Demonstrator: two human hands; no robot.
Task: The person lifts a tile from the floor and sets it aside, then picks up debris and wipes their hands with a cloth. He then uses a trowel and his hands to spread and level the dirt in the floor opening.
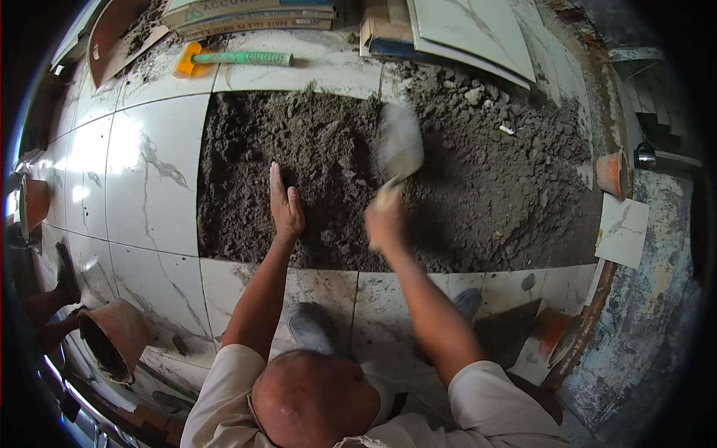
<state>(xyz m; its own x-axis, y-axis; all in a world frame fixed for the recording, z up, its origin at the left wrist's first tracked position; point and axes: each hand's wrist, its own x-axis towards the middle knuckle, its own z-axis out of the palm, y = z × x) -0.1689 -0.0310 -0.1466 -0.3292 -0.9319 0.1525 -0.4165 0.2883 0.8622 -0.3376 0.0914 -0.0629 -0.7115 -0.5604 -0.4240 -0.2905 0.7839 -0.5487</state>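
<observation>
Tiles point(328, 287) lie directly under me, laid white marble-pattern squares on which my shoes stand; beyond their far edge begins the open mortar bed point(299, 149).

My left hand point(285, 203) rests flat on the mortar, palm down, fingers straight and held together, pointing away from me. It holds nothing; it only presses on the surface just past the tile edge.

My right hand point(385, 224) is closed in a fist around the handle of the trowel point(401, 148). The trowel's long axis runs away from me and slightly to the right, so the blade lies beyond my knuckles, over the middle of the bed. The blade is motion-blurred, and I cannot tell whether it touches the mortar or rides just above it. The right hand is the nearer one to the blade; the left hand sits beside it, apart, on the left.

Further right, the mortar is rougher and lumpier, rising toward the wall. At the far edge, a rubber mallet point(233, 58) with a green handle lies on a laid tile, its axis crosswise. Behind it are stacked tile boxes point(250, 16) and loose tiles point(470, 30).
</observation>
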